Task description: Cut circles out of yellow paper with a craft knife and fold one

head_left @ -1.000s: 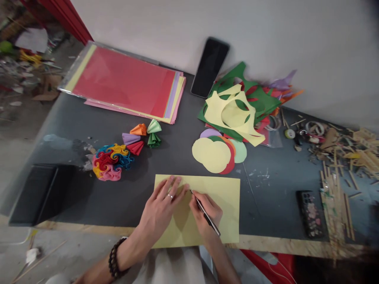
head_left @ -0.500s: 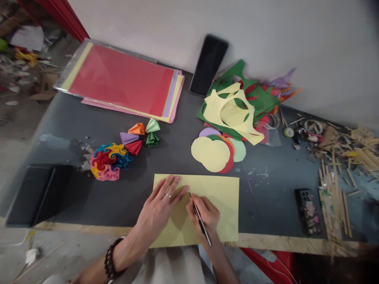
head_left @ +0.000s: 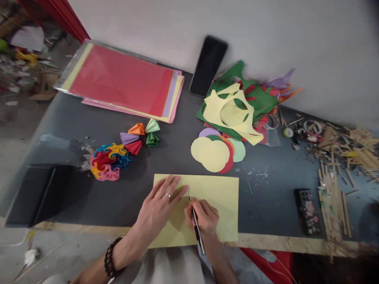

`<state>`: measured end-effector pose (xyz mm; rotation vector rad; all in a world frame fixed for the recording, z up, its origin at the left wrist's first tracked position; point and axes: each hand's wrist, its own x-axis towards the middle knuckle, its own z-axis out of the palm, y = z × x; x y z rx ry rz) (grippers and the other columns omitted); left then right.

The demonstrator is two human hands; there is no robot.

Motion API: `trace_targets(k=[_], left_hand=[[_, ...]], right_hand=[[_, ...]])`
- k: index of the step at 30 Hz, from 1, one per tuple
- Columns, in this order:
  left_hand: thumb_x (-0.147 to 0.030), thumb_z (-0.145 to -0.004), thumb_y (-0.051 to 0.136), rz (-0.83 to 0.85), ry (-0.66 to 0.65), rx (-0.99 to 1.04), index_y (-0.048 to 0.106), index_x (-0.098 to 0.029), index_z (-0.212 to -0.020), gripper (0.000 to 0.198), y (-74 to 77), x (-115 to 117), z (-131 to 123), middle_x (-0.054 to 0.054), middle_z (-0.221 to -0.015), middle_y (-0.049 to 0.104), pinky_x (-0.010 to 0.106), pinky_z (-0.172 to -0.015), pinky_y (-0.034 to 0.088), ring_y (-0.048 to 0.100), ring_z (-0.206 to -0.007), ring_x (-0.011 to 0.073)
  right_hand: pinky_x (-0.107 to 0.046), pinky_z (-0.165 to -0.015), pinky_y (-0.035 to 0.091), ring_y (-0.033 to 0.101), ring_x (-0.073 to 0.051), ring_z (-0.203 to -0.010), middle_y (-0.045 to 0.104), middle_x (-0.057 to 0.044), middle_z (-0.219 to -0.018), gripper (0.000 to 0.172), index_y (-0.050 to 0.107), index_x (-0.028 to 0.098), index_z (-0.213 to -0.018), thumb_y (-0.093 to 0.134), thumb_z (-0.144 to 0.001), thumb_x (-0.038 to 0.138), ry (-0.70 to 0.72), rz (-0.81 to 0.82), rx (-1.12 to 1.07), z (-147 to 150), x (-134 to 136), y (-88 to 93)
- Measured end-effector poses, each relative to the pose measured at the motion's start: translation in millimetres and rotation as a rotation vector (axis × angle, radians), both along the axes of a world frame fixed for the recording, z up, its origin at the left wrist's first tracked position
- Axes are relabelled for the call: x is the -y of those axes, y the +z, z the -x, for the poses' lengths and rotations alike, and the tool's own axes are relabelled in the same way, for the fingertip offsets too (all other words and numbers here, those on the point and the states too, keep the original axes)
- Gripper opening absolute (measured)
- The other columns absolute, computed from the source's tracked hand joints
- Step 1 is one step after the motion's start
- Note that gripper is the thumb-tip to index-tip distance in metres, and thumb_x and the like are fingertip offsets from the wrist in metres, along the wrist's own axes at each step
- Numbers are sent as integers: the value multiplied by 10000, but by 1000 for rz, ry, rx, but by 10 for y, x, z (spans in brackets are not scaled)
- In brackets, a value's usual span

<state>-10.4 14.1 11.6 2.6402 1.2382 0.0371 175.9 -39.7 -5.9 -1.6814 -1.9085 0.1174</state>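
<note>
A pale yellow sheet of paper [head_left: 219, 205] lies flat at the front edge of the table. My left hand [head_left: 158, 207], with a ring and a beaded bracelet, rests on the sheet's left half, fingers stretched out and spread. My right hand [head_left: 204, 217] grips a slim black-and-silver pen [head_left: 197, 232], its tip down at the paper just right of my left fingertips. Whatever lies under my left palm is hidden. Behind the sheet sits an overlapping pile of coloured paper circles [head_left: 215, 156], yellow ones on top.
Paper offcuts [head_left: 251, 102] with round holes lie behind the circles, beside a phone [head_left: 209, 65]. Wrapped coloured sheets [head_left: 121, 81] are back left. Folded paper cones [head_left: 136, 128] and curled paper swirls [head_left: 109, 161] stand left. A floral phone case [head_left: 308, 211] and wooden sticks [head_left: 334, 197] are right.
My right hand has shifted slightly down and left with the pen, whose tip moved a little toward me along the paper. My left hand has stayed in place.
</note>
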Motion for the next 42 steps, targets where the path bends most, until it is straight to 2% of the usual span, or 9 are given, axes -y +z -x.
trace_targets(k=[3,6,9,11,13,18,23,33,42], left_hand=[[-120,-958,576,-22,-1,-14,414,-347,-1610,708,6,5,0,33,-1703,454,433,-1240,477,457,-1554,241],[-136,-971,557,-72,-10,-31,396,-327,-1623,699,6,51,15,49,-1705,451,432,-1227,488,458,-1553,254],[-132,-974,543,-115,-5,-63,350,-304,-1647,721,12,138,55,74,-1718,425,446,-1232,479,435,-1567,278],[-131,-988,524,-112,-17,-93,318,-304,-1658,722,17,199,91,51,-1737,393,458,-1264,441,385,-1594,278],[-140,-1016,477,-115,-58,-108,320,-287,-1656,675,17,249,121,11,-1755,357,477,-1301,391,337,-1616,257],[-143,-1039,411,-185,-116,-82,404,-155,-1612,573,4,317,108,32,-1717,431,381,-1300,391,396,-1581,201],[-161,-1035,419,-181,-62,-77,459,-149,-1584,551,31,347,25,38,-1663,512,378,-1265,448,474,-1537,230],[-173,-1021,439,-180,-40,-96,460,-132,-1582,563,14,386,-9,64,-1666,506,394,-1270,454,454,-1552,248],[-135,-1018,444,-91,25,-113,381,-163,-1628,614,14,436,-38,47,-1707,445,365,-1293,416,379,-1594,216]], right_hand=[[-298,-474,449,566,-150,-493,603,43,-601,227,673,256,-936,553,-899,67,-10,10,-8,6,28,9],[-304,-534,551,664,-164,-543,734,15,-706,399,665,251,-1289,596,-929,94,-41,-56,-70,-70,25,36],[-374,-787,653,809,-238,-895,840,-69,-1050,536,582,269,-1469,618,-955,121,-154,-49,-21,-222,-46,66],[-480,-937,640,767,-313,-1178,790,-113,-1292,497,594,281,-1458,637,-972,189,-192,20,55,-310,-110,68],[-542,-984,618,707,-357,-1297,731,-143,-1403,456,610,264,-1425,670,-973,274,-162,72,103,-347,-154,51],[-515,-936,599,776,-337,-1156,796,-124,-1280,358,655,270,-1311,709,-960,318,-177,39,125,-277,-153,14],[-488,-909,577,800,-282,-930,851,-64,-999,316,673,257,-1262,724,-952,284,-172,15,118,-316,-182,35],[-396,-912,554,779,-194,-820,831,8,-866,130,730,277,-1077,718,-954,235,-114,-42,101,-241,-102,230],[-410,-934,549,803,-191,-872,855,65,-933,316,704,336,-1150,703,-927,112,-14,-64,198,-244,-160,434]])
